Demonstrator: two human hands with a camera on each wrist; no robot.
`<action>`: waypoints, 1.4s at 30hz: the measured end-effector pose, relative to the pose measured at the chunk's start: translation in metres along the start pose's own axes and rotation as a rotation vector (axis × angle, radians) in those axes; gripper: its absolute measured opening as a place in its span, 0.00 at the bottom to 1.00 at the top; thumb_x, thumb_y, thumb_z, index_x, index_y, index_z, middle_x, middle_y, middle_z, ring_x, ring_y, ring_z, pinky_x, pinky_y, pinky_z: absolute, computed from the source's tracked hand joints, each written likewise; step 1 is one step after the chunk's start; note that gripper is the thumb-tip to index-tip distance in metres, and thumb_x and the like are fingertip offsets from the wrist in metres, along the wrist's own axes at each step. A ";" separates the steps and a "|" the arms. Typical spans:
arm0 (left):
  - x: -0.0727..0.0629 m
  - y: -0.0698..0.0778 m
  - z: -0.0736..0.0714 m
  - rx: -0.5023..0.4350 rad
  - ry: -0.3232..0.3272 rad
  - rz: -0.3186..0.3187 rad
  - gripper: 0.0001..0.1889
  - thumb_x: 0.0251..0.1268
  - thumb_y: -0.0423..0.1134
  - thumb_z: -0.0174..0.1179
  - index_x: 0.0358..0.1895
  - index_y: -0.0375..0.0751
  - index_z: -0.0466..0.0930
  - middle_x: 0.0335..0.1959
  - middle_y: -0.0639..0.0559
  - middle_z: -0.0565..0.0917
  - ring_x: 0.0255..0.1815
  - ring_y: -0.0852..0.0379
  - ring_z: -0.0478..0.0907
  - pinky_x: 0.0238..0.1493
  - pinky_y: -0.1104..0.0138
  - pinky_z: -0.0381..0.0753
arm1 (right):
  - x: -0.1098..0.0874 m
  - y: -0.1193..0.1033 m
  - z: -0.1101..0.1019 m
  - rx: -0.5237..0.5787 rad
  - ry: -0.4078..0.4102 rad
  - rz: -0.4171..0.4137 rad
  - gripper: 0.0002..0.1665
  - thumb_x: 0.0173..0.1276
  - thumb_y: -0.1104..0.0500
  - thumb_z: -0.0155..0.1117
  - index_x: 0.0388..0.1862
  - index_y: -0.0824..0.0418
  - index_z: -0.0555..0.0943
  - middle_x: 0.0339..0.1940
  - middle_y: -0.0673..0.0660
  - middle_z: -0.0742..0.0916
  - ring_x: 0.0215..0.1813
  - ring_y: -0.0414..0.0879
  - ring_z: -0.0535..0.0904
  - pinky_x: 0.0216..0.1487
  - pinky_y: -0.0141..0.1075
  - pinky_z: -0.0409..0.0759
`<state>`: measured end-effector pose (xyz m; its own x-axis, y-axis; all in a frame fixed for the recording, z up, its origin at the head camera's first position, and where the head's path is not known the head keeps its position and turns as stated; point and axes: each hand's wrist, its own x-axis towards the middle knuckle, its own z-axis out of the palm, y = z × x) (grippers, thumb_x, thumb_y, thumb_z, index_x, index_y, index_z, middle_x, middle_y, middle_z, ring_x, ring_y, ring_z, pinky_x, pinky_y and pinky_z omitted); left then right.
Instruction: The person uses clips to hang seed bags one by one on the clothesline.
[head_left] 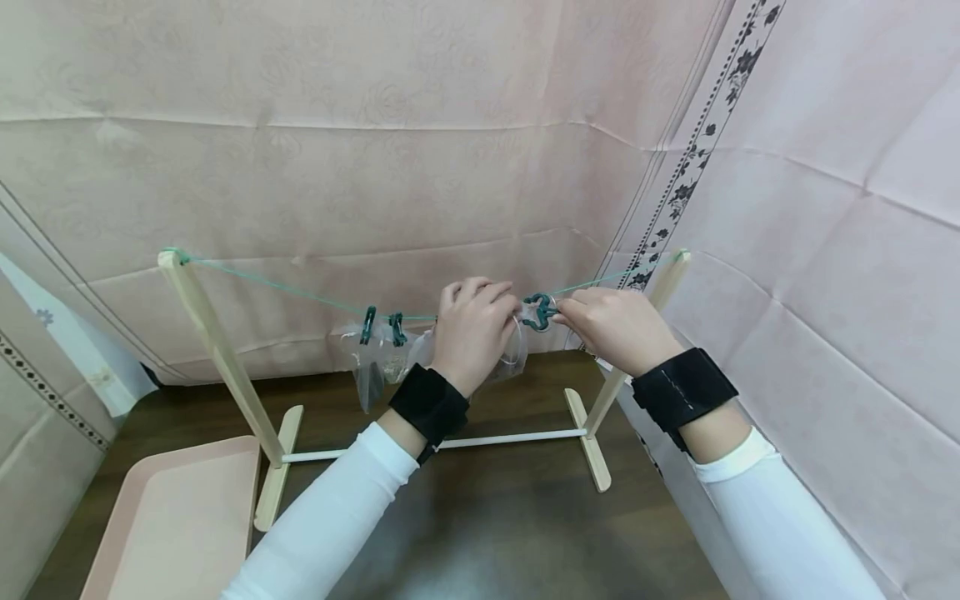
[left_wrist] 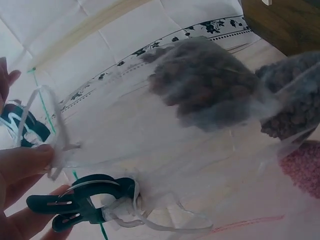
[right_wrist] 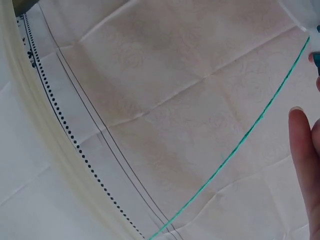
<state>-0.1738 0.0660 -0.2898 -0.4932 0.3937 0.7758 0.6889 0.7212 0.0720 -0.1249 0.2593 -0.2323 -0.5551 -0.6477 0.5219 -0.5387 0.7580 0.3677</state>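
A green cord (head_left: 285,287) runs between two wooden posts, with small see-through bags hanging from it on dark green clips. My left hand (head_left: 474,329) pinches the top edge of a clear drawstring bag (left_wrist: 200,85) at the cord; dark pebble-like pieces show inside it. My right hand (head_left: 618,325) pinches a green clip (head_left: 538,312) just right of my left hand. Another green clip (left_wrist: 95,200), in the left wrist view, grips a bag top beside my left fingers. Two more clips, one a green clip (head_left: 367,325), hold bags further left. The clip's bite is partly hidden.
A white crossbar (head_left: 510,438) joins the posts' wooden feet (head_left: 588,442) on the dark table (head_left: 480,533). A pink tray (head_left: 180,517) stands at the left front. Patterned cloth (head_left: 375,183) hangs behind and to the right.
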 end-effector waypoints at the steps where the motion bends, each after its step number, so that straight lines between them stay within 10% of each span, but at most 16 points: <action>1: 0.000 0.000 0.000 -0.008 0.002 0.002 0.05 0.58 0.42 0.59 0.36 0.53 0.83 0.50 0.55 0.78 0.54 0.54 0.68 0.55 0.57 0.61 | 0.001 0.000 0.000 0.002 -0.005 0.000 0.07 0.59 0.56 0.62 0.31 0.60 0.79 0.15 0.49 0.75 0.18 0.41 0.71 0.16 0.32 0.69; 19: 0.004 -0.003 0.000 -0.039 -0.163 -0.062 0.05 0.61 0.43 0.56 0.38 0.54 0.80 0.31 0.61 0.83 0.42 0.57 0.73 0.47 0.59 0.66 | 0.022 0.006 0.005 -0.006 -0.124 -0.038 0.10 0.60 0.55 0.62 0.23 0.58 0.77 0.15 0.49 0.76 0.18 0.40 0.71 0.18 0.32 0.71; 42: -0.004 -0.007 0.001 -0.047 -0.134 0.039 0.04 0.58 0.42 0.60 0.33 0.53 0.83 0.33 0.59 0.77 0.38 0.59 0.69 0.46 0.63 0.65 | 0.020 -0.001 0.014 0.046 -0.183 -0.099 0.13 0.62 0.52 0.59 0.23 0.57 0.74 0.15 0.47 0.70 0.17 0.39 0.65 0.16 0.30 0.65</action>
<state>-0.1775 0.0601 -0.2939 -0.5302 0.4955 0.6880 0.7311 0.6781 0.0751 -0.1439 0.2442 -0.2330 -0.6016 -0.7251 0.3352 -0.6223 0.6885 0.3724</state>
